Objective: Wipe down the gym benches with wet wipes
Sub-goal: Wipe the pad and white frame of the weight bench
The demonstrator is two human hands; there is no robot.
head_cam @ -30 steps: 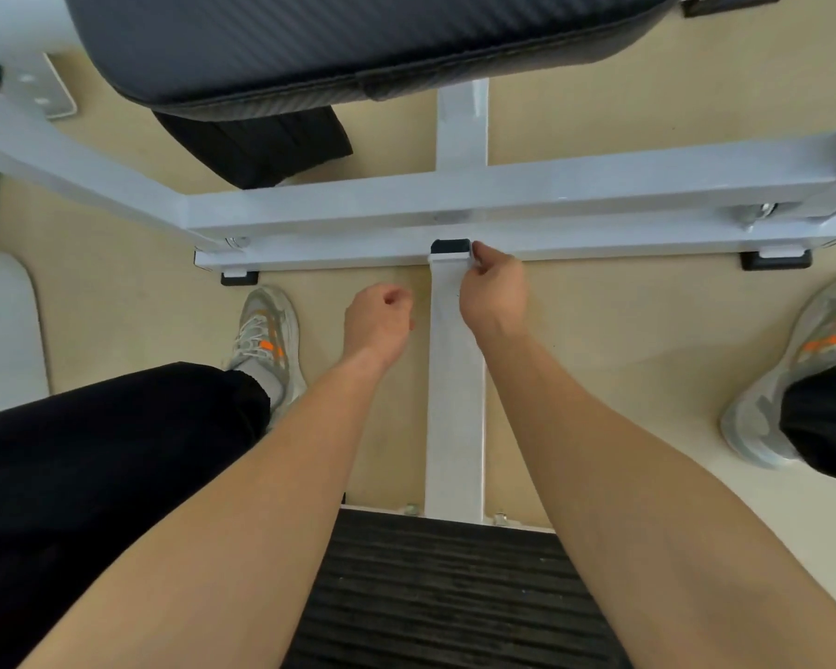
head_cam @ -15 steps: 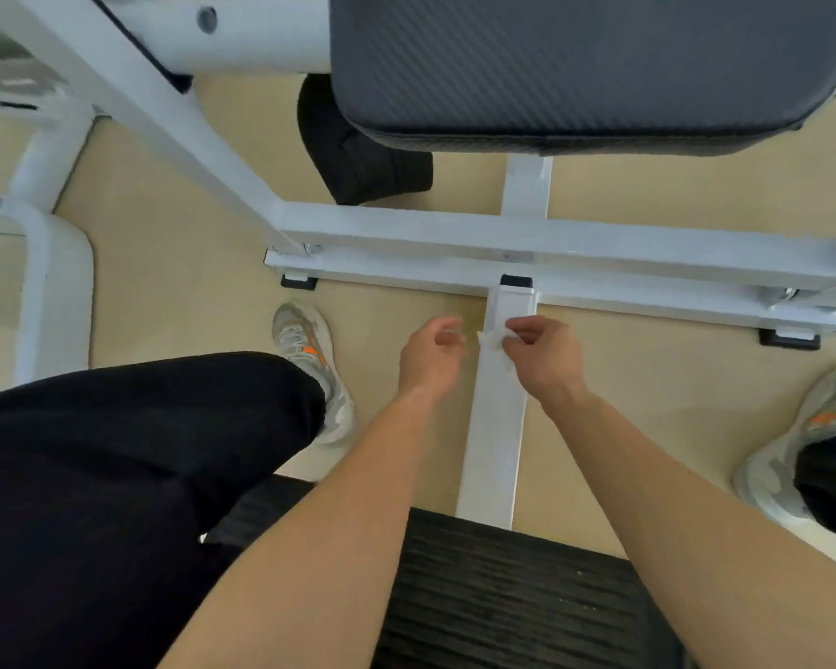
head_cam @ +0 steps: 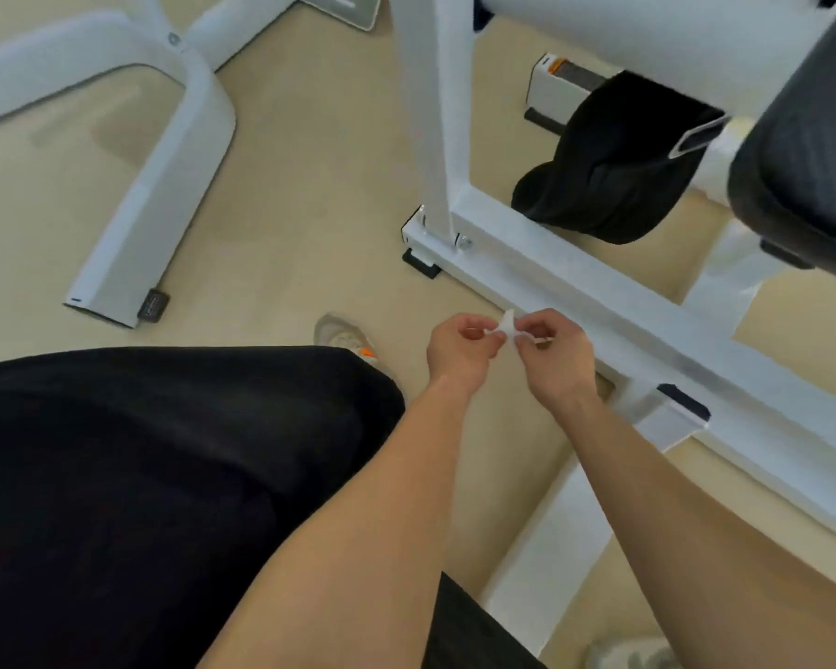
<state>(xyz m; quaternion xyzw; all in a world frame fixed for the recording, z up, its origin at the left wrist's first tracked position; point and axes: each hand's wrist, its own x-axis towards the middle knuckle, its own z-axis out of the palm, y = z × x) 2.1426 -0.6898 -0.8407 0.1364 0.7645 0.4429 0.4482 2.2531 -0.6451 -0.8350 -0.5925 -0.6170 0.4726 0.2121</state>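
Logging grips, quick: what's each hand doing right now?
Left hand: pinching the wet wipe.
Right hand: pinching the same wet wipe.

A single wide-angle view sits on the person's head and looks steeply down and slightly forward; it is rolled, so the white bench frame [head_cam: 647,330] runs diagonally from mid-frame to the right edge; both forearms enter from the bottom edge and meet just right of centre, where the left hand [head_cam: 457,354] and right hand [head_cam: 563,362] pinch a small wipe [head_cam: 507,325] close under the lens; the person's black-clad thigh [head_cam: 165,475] fills the lower left, very near; the floor [head_cam: 310,185] lies farther off, filling the upper middle; the bench's black pad [head_cam: 802,152] is cropped at the upper right corner; a neighbouring machine's white base [head_cam: 165,161] is cut by the upper left edge.
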